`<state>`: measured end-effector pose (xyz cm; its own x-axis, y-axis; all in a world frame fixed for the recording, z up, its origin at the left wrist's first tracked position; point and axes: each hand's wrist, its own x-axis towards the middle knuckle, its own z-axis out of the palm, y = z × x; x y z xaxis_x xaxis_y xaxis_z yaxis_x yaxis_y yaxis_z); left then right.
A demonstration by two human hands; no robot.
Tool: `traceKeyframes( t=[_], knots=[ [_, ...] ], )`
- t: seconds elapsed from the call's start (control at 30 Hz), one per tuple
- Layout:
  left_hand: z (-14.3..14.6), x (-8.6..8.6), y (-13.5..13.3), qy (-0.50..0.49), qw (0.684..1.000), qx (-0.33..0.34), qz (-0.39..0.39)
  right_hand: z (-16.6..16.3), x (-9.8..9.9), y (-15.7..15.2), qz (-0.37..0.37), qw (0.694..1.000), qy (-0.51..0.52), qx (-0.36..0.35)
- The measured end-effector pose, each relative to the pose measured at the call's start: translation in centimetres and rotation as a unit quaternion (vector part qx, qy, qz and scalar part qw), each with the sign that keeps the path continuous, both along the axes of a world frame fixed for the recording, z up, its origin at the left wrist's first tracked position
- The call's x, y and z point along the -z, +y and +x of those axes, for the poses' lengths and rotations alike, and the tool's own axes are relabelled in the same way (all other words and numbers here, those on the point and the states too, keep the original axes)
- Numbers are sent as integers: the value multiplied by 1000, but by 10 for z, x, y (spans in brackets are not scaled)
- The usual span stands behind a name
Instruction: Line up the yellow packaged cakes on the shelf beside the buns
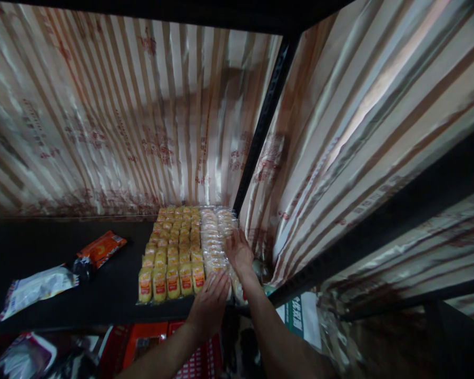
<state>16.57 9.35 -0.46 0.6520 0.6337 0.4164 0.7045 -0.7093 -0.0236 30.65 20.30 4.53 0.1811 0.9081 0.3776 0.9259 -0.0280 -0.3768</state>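
Note:
Rows of small yellow packaged cakes (173, 263) stand upright, packed tightly on a black shelf (102, 308). Directly to their right are rows of pale cakes in clear wrappers (211, 237). My left hand (213, 297) lies against the front of the pale rows, its fingers stretched out and covering part of the front packs. Along the right side of those rows, my right hand (240, 252) rests with fingers extended, near the shelf's corner post. Neither hand appears to grip a pack; what lies under the fingers is hidden.
An orange packet (102, 248) and a white packet (39, 288) lie on the shelf at left. A black post (263, 123) rises behind my right hand. Striped plastic sheeting (161, 105) hangs behind. Below are a red basket (199, 360) and bagged goods (27, 355).

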Motion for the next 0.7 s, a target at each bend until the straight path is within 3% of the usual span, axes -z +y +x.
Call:
traceKeyframes(
  t=[0.1, 0.27, 0.5, 0.7],
  knots=[
    [1, -2, -1, -1, 1000, 2, 0, -1, -1, 0, -7, 1000, 8, -7],
    [0, -4, -3, -10, 1000, -1, 0, -1, -19, 3, -44, 997, 55, 24],
    [13, -15, -1, 24, 992, 123, 19, 8, -31, 31, -74, 985, 141, 62],
    [34, -16, 18, 38, 990, 129, 32, 10, -33, 43, -110, 984, 137, 41]
  ],
)
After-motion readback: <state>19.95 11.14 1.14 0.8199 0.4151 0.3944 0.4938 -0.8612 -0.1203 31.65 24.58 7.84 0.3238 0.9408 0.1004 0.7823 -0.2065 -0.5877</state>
